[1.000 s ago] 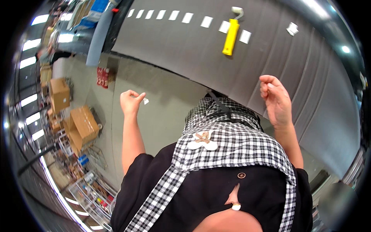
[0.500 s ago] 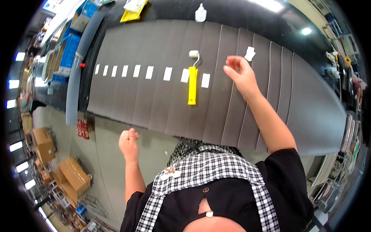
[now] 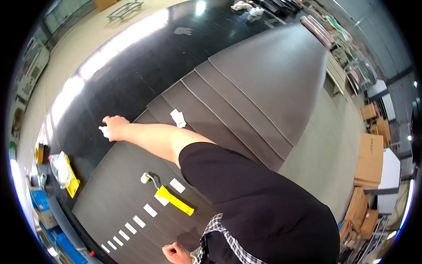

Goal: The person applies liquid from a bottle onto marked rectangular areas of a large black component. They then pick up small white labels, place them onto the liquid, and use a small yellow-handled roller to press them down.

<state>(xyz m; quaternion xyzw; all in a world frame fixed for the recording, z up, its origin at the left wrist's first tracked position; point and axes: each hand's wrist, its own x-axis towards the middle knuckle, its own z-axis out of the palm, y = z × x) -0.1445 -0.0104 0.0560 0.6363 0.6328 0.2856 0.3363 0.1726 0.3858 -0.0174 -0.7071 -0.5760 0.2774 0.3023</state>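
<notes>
My right arm stretches across the overlapping grey-brown sheets to their far edge. There my right hand is closed around a small white squeeze bottle, mostly hidden by the fingers. At the lower edge, my left hand is curled into a fist close to my body; what it holds, if anything, is hidden. Between the hands lies a paint-roller-like tool with a yellow handle and white roller, partly over a row of white labels. A small stack of white labels rests beyond my right forearm.
The sheets lie on a shiny black table. A yellow tray with a plastic bag stands at the left, near blue boxes and a grey roll. Cardboard boxes stand on the right.
My view has turned toward the right. My right hand has gone from above the sheets to the white bottle and taken hold of it. My left hand stays fisted.
</notes>
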